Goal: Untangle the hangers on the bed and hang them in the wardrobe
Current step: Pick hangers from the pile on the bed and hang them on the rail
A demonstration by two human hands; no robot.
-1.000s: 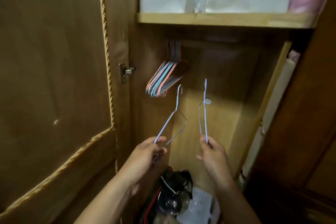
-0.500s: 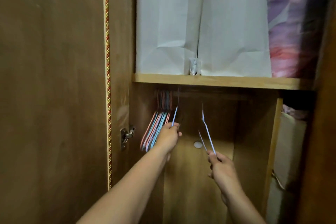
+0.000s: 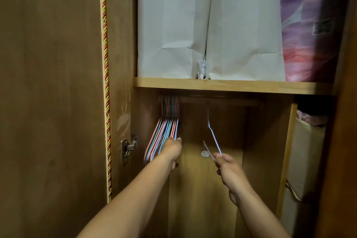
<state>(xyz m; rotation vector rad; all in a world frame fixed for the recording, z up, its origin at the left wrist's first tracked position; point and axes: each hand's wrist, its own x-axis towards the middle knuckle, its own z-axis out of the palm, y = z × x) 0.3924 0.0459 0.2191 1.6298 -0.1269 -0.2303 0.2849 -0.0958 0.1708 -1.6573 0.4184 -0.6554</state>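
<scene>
While both hands reach in, right hand (image 3: 227, 164) fingers pinching one blue hanger (image 3: 214, 137), left hand (image 3: 172, 149) fingers gripping another.

- Two paper bags (image 3: 208, 25) stand side by side on the shelf (image 3: 231, 85)
- Bundled hangers (image 3: 164, 131) hang from the rail (image 3: 222, 100) under it, at its left end
- A lone hanger (image 3: 213, 137) is to their right, below the rail

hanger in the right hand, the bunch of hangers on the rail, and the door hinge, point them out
hanger in the right hand (image 3: 214, 137): head view, on its blue wire arm above the hand.
bunch of hangers (image 3: 164, 131): head view, on the sloping pink and blue shoulders.
door hinge (image 3: 128, 147): head view, on the metal body.
</scene>
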